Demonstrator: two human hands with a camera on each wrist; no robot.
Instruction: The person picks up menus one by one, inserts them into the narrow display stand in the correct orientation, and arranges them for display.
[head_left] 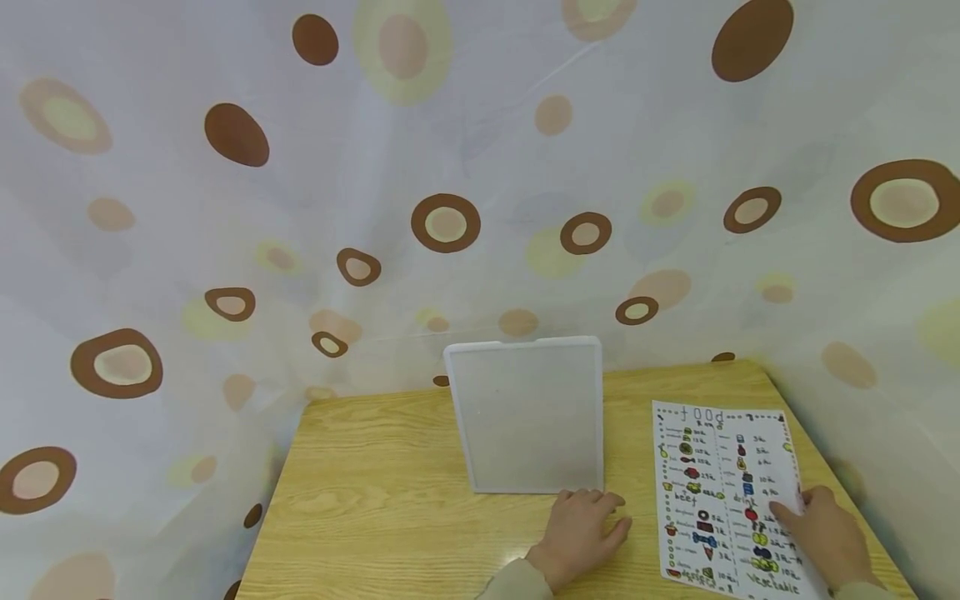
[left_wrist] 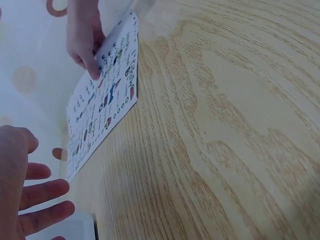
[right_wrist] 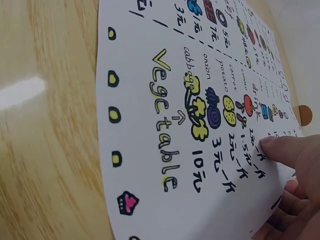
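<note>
A white tray (head_left: pixel 528 417) stands tilted near the tabletop's (head_left: pixel 375 492) back edge. Just in front of it, the left hand (head_left: pixel 581 533) rests flat on the wood, fingers loosely spread and holding nothing. At the right edge lies a hand-drawn food menu (head_left: pixel 712 500); the right hand (head_left: pixel 825 533) presses an extended forefinger (right_wrist: pixel 280 150) on it, other fingers curled.
</note>
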